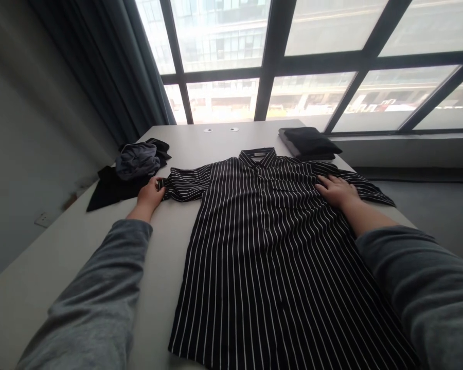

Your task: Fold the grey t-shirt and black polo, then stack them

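A black shirt with white stripes (250,246) lies front side up across the table, its collar toward the window and its hem toward me. My left hand (151,193) is closed on the cuff of the short sleeve at the left, and the cloth bunches where the fingers grip it. Flat on the chest near the right shoulder rests my right hand (337,191), fingers spread, pressing on the cloth. The right-hand sleeve stretches out past that hand to the table's edge.
Crumpled dark clothes and a grey-blue garment (138,160) lie at the back left of the white table (158,277). Folded dark clothes (310,143) are stacked at the back right. Two round white discs sit near the far edge. Beyond stand a window and a dark curtain (111,67).
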`<state>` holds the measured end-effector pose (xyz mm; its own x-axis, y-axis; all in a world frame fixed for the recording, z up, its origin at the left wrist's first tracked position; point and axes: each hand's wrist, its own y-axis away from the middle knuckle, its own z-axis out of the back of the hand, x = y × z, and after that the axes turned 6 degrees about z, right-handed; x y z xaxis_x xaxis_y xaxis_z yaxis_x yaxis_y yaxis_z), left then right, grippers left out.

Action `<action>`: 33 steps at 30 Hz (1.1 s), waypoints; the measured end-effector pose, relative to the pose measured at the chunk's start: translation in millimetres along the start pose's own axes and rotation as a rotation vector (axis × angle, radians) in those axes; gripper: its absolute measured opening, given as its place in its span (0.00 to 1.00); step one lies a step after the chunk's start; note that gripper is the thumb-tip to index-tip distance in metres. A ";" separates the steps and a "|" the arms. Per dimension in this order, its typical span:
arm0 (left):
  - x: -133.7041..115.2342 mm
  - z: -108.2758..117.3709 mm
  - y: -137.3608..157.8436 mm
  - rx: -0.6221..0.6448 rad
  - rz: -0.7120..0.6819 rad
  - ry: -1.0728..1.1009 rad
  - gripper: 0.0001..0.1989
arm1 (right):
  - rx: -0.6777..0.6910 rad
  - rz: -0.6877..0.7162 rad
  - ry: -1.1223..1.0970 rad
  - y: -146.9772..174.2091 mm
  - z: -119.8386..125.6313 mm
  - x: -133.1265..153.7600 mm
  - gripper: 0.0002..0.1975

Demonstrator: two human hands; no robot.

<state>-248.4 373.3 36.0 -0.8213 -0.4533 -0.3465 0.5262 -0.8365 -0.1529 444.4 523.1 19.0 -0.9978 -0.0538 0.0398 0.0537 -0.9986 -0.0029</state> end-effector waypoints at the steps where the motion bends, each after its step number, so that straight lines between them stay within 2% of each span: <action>1: 3.2 1.8 2.0 -0.010 0.036 0.017 0.24 | -0.003 0.001 -0.001 -0.1 0.0 0.4 0.40; 5: 25.0 12.5 5.9 -0.111 0.222 0.047 0.20 | -0.007 0.008 -0.008 -0.5 0.3 1.8 0.39; 8: 39.5 18.1 6.4 -0.110 0.343 0.059 0.20 | 0.002 0.002 -0.005 -0.2 1.2 2.8 0.39; 13: 42.0 16.9 2.8 -0.281 0.278 0.022 0.24 | 0.011 0.001 -0.005 0.8 3.0 3.7 0.39; 18: 42.8 8.4 -7.2 -0.086 0.349 -0.033 0.27 | 0.027 -0.005 -0.011 1.7 4.9 4.0 0.39; 26: 55.5 7.6 -22.0 -0.070 0.379 -0.025 0.30 | 0.032 -0.013 -0.003 2.3 5.9 4.1 0.39; 30: 45.5 16.4 -13.2 -0.170 0.301 -0.021 0.31 | 0.016 -0.009 0.000 2.2 5.4 3.9 0.39; 31: 39.9 17.7 -10.0 -0.210 0.217 -0.025 0.31 | 0.014 -0.007 0.001 2.2 5.4 3.9 0.39; 33: 26.7 16.6 -4.8 -0.252 -0.033 -0.048 0.31 | 0.019 -0.005 0.005 2.4 5.8 4.2 0.39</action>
<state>-276.5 360.1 42.9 -0.8455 -0.4457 -0.2942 0.5320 -0.7509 -0.3914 440.6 520.4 24.9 -0.9982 -0.0486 0.0352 0.0492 -0.9987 0.0164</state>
